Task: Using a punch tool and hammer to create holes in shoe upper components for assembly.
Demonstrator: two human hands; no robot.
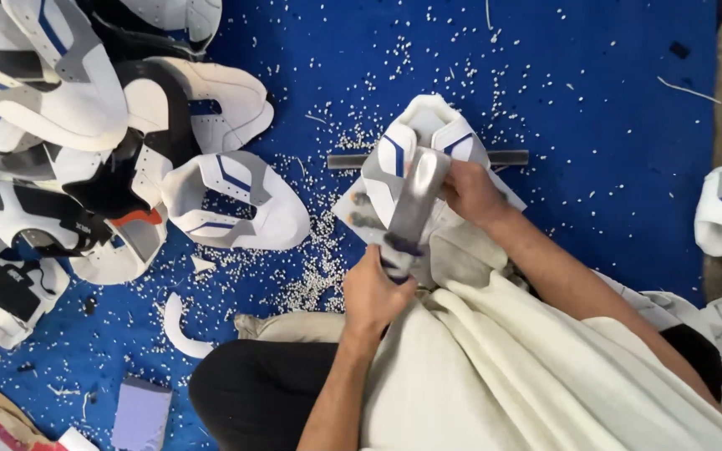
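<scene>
I see my left hand [373, 292] closed in a fist around the handle of a metal hammer [414, 207], whose grey head rises up over the work. My right hand [470, 192] is curled onto a white shoe upper with blue stripes [428, 138], fingers pressing its right side; the hammer's head overlaps the upper's middle, so I cannot tell whether they touch. The upper sits over a dark metal bar [507, 157] that sticks out on both sides of it, on the blue mat [595, 100]. Small white punched bits [315, 267] litter the mat thickly just left of my hands. Further left lies a single white upper [240, 205], then a crowded heap of uppers [52, 142]. Cream cloth [528, 367] covers my lap.
</scene>
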